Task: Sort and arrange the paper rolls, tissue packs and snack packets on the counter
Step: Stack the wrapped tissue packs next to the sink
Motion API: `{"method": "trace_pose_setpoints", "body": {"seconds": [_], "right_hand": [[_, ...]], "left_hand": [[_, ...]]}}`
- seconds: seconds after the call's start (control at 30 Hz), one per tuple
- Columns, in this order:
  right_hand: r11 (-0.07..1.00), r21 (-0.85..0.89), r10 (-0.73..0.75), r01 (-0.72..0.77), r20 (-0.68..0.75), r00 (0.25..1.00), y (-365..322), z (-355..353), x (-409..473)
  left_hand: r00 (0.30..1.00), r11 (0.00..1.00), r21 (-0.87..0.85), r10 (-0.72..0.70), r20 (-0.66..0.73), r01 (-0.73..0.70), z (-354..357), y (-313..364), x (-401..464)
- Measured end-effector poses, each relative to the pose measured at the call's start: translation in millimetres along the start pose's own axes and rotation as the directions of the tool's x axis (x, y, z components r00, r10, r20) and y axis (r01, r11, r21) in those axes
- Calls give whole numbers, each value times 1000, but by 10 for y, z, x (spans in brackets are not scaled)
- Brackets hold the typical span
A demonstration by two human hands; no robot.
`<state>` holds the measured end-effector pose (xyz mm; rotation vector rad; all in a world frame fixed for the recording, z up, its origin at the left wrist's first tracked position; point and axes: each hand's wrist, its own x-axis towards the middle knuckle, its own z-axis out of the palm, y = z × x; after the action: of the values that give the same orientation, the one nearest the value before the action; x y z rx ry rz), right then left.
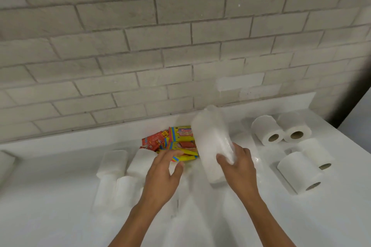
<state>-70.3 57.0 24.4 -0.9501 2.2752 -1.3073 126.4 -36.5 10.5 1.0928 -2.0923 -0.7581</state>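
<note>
**Sorting partly done; wrapped roll in hand**

Nearest my view, the two forearms are reaching in over the white counter (60,216). The right hand (239,168) is closing around a tall plastic-wrapped paper roll (210,146), holding it tilted just above the surface. The left hand (162,174) is hovering with its fingers spread and nothing in them, over the near edge of the snack packets (176,142).

I am judging progress as roughly midway. Four toilet rolls (267,130) are lying grouped at the right. White tissue packs (114,162) are sitting loosely together at the left. The snack packets are lying in an untidy heap by the wall, not yet arranged.

Labels: the yellow packet is showing red lettering, too blurred for me to read. The red packets' print is illegible too.
</note>
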Motion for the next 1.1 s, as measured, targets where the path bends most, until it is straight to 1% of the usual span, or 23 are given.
{"method": "trace_pose_setpoints", "body": {"seconds": [0.1,0.13,0.2,0.3,0.4,0.5,0.57,0.63,0.73,0.83,0.97,1.1], "right_hand": [[956,294,-19,-3,73,997,-168,-1,-33],[928,372,-15,-23,97,995,-191,14,-29],[867,495,-39,-47,162,986,-268,60,-38],[834,550,-115,-43,250,961,-374,171,-78],[790,609,-171,-75,335,927,-562,248,-160],[736,665,-218,-128,411,885,-730,351,-269],[707,688,-233,-162,443,866,-796,482,-320],[710,677,-235,-193,486,842,-862,625,-383],[743,645,-272,-179,535,800,-1094,988,-567],[772,614,-299,-162,577,760,-1137,1072,-575],[818,558,-267,-138,582,768,-1374,1407,-731],[829,529,-205,-182,590,781,-1608,1776,-926]], "left_hand": [[997,991,-127,-54,-47,48,33,156,47],[993,976,-197,-103,-55,91,31,197,66],[976,917,-353,-215,-42,187,-46,286,84],[956,796,-548,-291,28,258,-292,343,96],[953,707,-644,-273,135,293,-535,328,64],[943,679,-658,-277,183,326,-688,265,-24],[934,654,-674,-312,174,344,-790,175,-95],[929,635,-695,-344,134,336,-927,35,-128],[937,666,-686,-344,68,294,-1379,-302,-210],[943,713,-647,-331,30,271,-1555,-324,-221],[953,729,-650,-302,-22,215,-2046,-582,-255],[954,792,-579,-288,-76,193,-2567,-967,-317]]}}
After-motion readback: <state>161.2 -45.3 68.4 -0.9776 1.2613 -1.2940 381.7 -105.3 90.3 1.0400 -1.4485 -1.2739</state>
